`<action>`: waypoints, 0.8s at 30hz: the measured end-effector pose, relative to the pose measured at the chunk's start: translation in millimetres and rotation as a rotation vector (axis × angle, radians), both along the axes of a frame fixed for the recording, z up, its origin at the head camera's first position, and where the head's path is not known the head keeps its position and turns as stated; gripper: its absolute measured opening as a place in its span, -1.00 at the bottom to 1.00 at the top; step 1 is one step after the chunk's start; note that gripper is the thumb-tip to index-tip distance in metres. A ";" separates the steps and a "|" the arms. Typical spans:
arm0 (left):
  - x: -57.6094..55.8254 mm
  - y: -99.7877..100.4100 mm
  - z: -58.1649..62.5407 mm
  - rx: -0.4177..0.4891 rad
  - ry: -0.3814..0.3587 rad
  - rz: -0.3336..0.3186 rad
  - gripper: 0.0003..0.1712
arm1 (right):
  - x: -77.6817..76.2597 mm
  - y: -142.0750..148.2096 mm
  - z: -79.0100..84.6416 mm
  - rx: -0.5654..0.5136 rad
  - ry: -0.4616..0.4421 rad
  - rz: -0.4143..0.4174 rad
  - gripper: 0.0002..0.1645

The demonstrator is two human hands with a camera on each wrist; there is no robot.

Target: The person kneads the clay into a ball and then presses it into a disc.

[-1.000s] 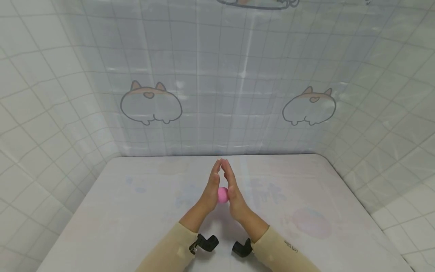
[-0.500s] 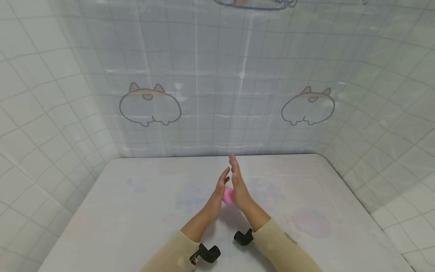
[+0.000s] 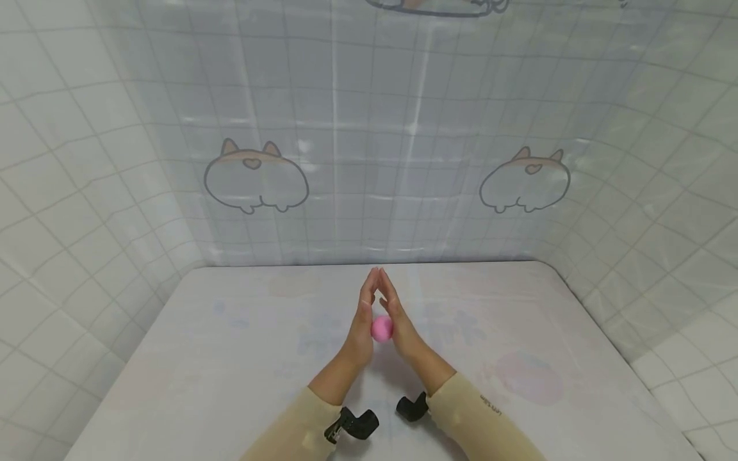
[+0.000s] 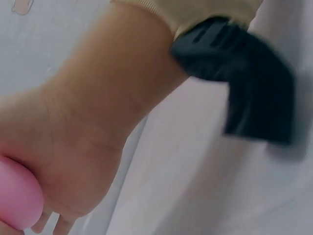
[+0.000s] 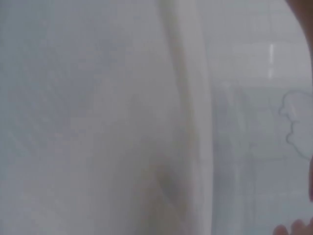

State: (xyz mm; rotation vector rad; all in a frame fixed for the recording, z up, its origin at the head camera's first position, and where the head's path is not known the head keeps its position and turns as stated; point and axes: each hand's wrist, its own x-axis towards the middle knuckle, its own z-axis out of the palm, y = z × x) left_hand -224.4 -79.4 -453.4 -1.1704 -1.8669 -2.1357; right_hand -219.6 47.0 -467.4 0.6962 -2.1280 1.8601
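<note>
A smooth pink ball (image 3: 382,328), like modelling clay, sits between my two palms over the middle of the table. My left hand (image 3: 361,326) presses on its left side with the fingers straight. From the other side my right hand (image 3: 403,326) presses with its palm, fingers also straight. The fingertips of both hands meet in a peak beyond the ball. In the left wrist view the pink ball (image 4: 18,193) lies against the heel of the left palm (image 4: 73,161). The right wrist view catches only a few fingertips (image 5: 297,226) at its lower right corner.
The pale table (image 3: 230,358) has faint coloured prints and rounded far corners. Behind it hangs a white gridded sheet (image 3: 369,160) with cartoon animals, and similar walls stand at both sides. Black camera mounts (image 3: 360,424) stick out from both beige cuffs.
The hands have rubbed back and forth against each other. The right slid forward past the left, then back, so the fingertips are level again. The ball shifted right, then slightly left between the palms.
</note>
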 end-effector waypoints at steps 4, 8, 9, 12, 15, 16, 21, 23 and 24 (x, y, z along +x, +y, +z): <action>-6.7 -0.7 1.0 0.008 -0.026 0.055 -0.13 | 5.8 -4.1 -2.2 -0.007 0.007 0.054 -0.05; -14.8 -2.4 1.0 0.000 -0.055 0.085 -0.06 | 13.6 -8.3 -1.2 -0.015 0.028 0.092 -0.05; -16.7 -2.8 0.8 -0.003 -0.057 0.091 -0.04 | 15.6 -9.3 -0.2 -0.014 0.037 0.098 -0.05; -21.9 -4.0 -0.9 -0.008 -0.060 0.103 -0.02 | 21.2 -11.8 4.9 -0.008 0.070 0.114 -0.04; -24.4 -4.6 -3.2 -0.021 -0.055 0.102 -0.01 | 25.8 -12.9 11.1 0.007 0.115 0.103 -0.03; -24.7 -4.6 -4.5 -0.029 -0.052 0.098 -0.01 | 26.8 -12.9 13.1 0.011 0.132 0.096 -0.02; -20.0 -2.9 -12.5 -0.146 -0.044 0.073 0.01 | 27.5 -9.8 21.0 0.025 0.192 0.026 -0.02; -16.7 -1.3 -15.2 -0.190 -0.040 0.059 -0.01 | 26.6 -7.9 23.4 0.038 0.193 -0.016 -0.03; -14.8 -0.4 -16.2 -0.202 -0.038 0.049 -0.01 | 25.9 -6.9 24.4 0.051 0.189 -0.041 -0.02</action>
